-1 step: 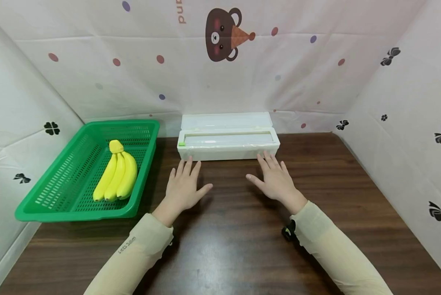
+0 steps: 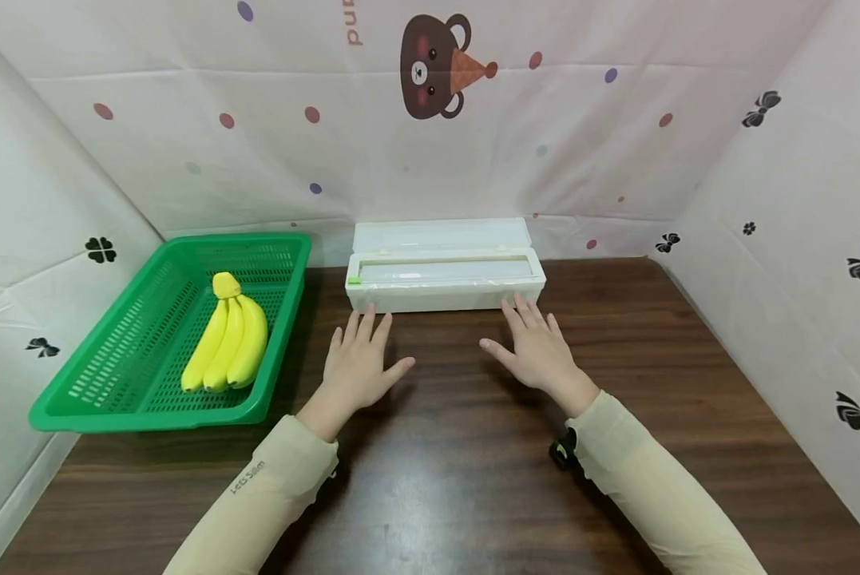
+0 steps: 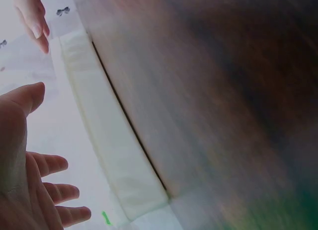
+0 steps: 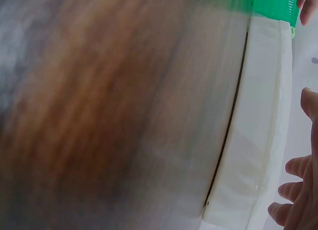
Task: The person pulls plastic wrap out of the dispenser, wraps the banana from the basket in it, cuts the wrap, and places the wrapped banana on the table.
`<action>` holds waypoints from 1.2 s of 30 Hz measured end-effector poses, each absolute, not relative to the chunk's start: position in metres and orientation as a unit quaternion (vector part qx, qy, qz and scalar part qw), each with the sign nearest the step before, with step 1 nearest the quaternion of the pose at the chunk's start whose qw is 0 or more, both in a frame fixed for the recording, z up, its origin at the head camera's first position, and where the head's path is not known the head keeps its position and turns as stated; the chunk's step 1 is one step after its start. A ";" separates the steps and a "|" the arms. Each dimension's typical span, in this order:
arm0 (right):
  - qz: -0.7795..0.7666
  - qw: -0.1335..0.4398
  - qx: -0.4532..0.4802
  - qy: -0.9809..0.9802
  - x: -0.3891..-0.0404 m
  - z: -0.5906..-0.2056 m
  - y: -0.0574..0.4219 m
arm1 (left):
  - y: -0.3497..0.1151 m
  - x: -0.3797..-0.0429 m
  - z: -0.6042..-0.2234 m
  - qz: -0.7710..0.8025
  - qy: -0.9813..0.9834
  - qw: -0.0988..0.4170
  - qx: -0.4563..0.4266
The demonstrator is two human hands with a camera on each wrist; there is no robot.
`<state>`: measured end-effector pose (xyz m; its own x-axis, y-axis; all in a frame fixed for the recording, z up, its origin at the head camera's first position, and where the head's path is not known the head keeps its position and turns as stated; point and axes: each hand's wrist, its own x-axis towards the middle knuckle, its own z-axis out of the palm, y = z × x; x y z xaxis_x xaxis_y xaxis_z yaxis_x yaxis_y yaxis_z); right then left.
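A long white cling film dispenser (image 2: 444,297) stands at the back of the table with its lid (image 2: 440,235) raised. A small green slider (image 2: 354,280) sits at the left end of its front edge. My left hand (image 2: 358,363), palm down with fingers spread, has its fingertips near the dispenser's lower left front. Toward the right front of the dispenser, my right hand (image 2: 540,351) is spread the same way, thumb pointing inward. Nothing is held in either hand. Both wrist views show straight fingers beside the dispenser's long front wall (image 3: 107,125).
At the left, a green plastic basket (image 2: 286,343) holds a bunch of yellow bananas (image 2: 228,339). The brown wood-grain table (image 2: 430,447) is bordered by a printed white sheet (image 2: 257,160) behind and at both sides.
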<state>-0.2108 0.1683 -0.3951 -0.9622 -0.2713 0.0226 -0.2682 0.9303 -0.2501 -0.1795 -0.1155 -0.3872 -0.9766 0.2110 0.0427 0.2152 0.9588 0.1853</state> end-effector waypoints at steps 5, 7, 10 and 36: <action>-0.131 0.001 -0.138 0.982 -0.210 -0.396 0.169 | -0.115 -0.179 -0.387 -0.095 -0.990 0.013 -0.106; -0.138 0.002 -0.137 0.981 -0.210 -0.396 0.169 | -0.115 -0.179 -0.387 -0.094 -0.990 0.014 -0.103; -0.149 0.002 -0.136 0.980 -0.210 -0.397 0.171 | -0.115 -0.179 -0.386 -0.095 -0.990 0.011 -0.099; -0.228 0.016 -0.100 0.968 -0.219 -0.389 0.175 | -0.109 -0.187 -0.380 -0.097 -0.992 0.000 -0.083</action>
<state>-0.2187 0.1751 -0.3894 -0.9795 -0.2008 0.0146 -0.1863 0.8764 -0.4440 -0.1870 -0.1089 -0.3796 -0.9863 0.1642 0.0151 0.1640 0.9675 0.1926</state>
